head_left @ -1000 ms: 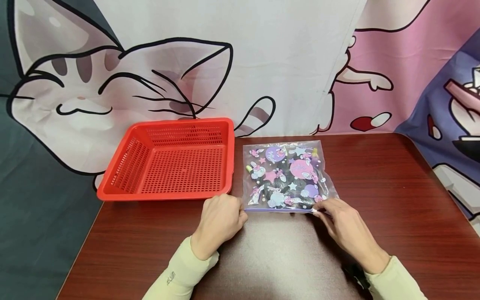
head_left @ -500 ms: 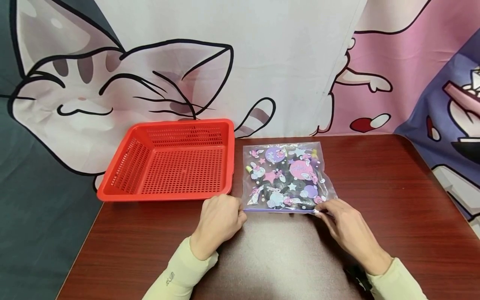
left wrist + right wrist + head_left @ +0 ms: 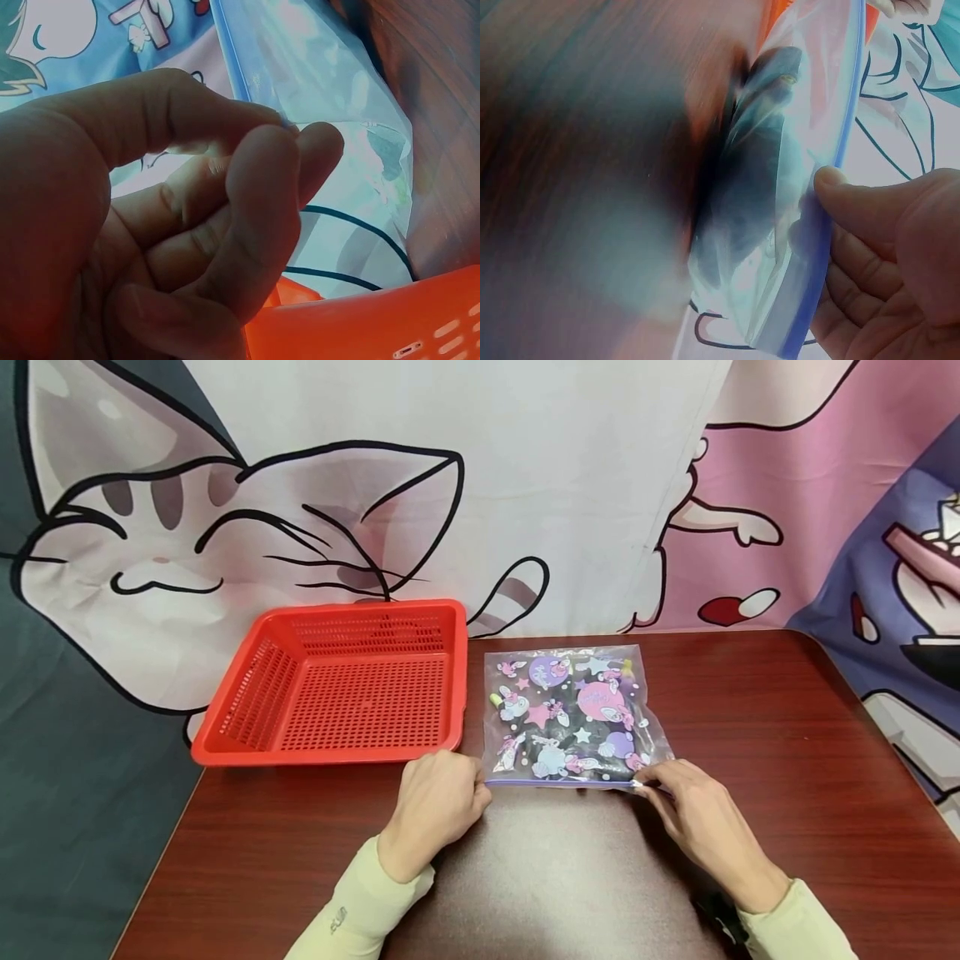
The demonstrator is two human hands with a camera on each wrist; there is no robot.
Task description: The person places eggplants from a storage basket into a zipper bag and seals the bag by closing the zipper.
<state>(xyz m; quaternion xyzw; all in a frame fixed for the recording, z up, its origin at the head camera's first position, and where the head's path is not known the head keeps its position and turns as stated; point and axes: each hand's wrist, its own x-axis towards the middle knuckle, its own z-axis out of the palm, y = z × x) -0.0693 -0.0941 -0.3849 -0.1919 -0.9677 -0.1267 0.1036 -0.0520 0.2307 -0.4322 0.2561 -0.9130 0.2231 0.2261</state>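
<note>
A clear zip bag (image 3: 558, 714) printed with cartoon rabbits, stars and round patches lies on the table, its purple zip strip (image 3: 555, 783) along the near edge. Something dark (image 3: 754, 157) shows through the plastic in the right wrist view; its kind cannot be told. My left hand (image 3: 438, 802) pinches the left end of the zip edge between thumb and finger, the other fingers curled. At the right end, my right hand (image 3: 701, 822) pinches the strip with thumb and fingers, beside a small white bit that may be a slider.
A red perforated plastic basket (image 3: 330, 756) stands left of the bag, close to my left hand. The brown wooden table (image 3: 750, 718) extends to the right. Behind it hangs a cloth (image 3: 585, 485) with cartoon cats.
My right hand has slid slightly rightward along the zip strip, and the white bit at its fingertips has shifted with it. My left hand and the bag stay almost where they were.
</note>
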